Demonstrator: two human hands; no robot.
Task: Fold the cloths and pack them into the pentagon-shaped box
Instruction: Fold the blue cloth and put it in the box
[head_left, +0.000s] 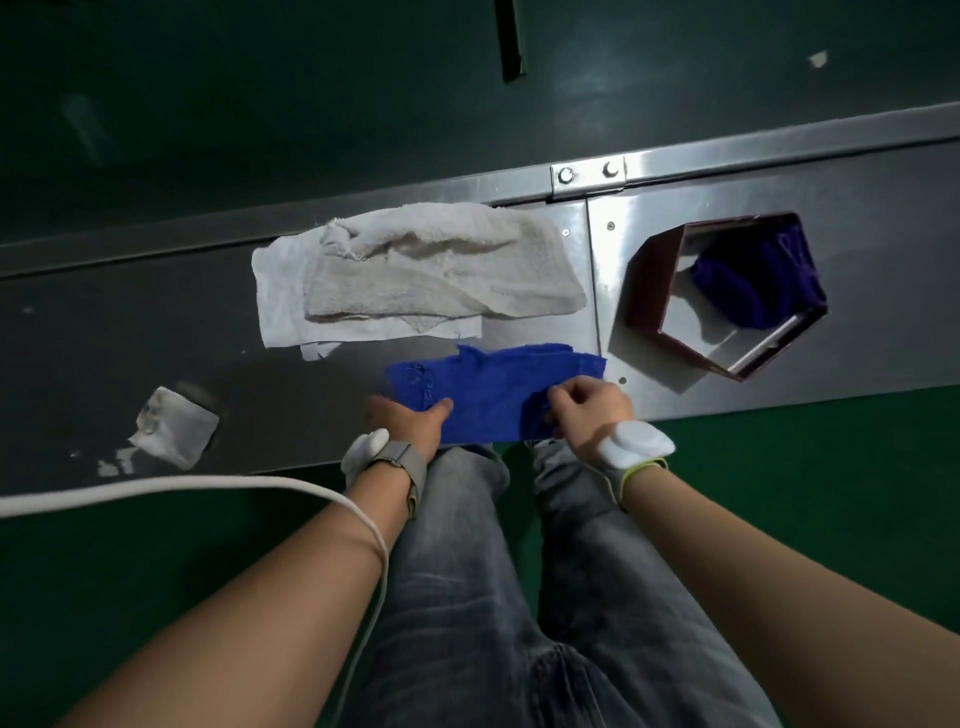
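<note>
A bright blue cloth (493, 384) lies spread at the near edge of the metal table (857, 249). My left hand (410, 421) grips its near left edge, thumb on top. My right hand (587, 405) pinches a fold at the cloth's near right corner. Right of the cloth stands the dark red pentagon-shaped box (649, 291), open at the top, with a purple cloth (758, 286) inside against its far right wall. Beyond the blue cloth lies a loosely folded beige towel (431, 265) on top of a thin white cloth (280, 306).
A small folded white cloth (174, 426) lies at the table's near left. A white cable (182, 486) runs from the left across the table's edge to my left forearm. A bolted metal bracket (587, 176) sits on the table's far rail. Green floor lies beneath.
</note>
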